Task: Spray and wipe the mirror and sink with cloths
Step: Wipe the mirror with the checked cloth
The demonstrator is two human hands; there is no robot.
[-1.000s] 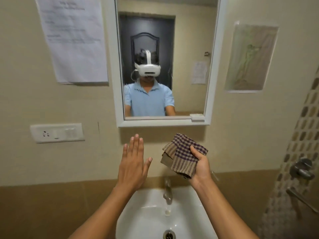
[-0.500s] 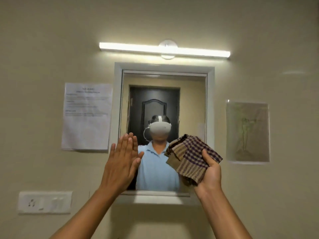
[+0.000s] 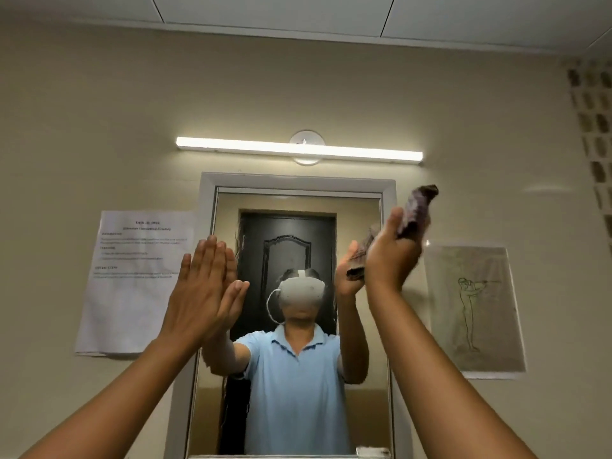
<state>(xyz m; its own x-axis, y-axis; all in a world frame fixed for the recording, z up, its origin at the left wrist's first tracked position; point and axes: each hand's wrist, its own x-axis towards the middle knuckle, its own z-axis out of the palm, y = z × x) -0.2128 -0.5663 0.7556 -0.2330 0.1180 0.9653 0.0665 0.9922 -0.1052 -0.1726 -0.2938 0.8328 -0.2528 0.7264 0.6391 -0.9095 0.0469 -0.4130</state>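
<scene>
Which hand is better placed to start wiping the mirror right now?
Probably the right hand: it grips the cloth, raised by the mirror frame's upper right edge. The left hand is flat, holds nothing, and is raised at the frame's left edge.

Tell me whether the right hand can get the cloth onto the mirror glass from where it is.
Probably yes. The right hand holds the cloth raised at the mirror's upper right edge, nothing lies between them, and the left hand is off to the other side.
</scene>
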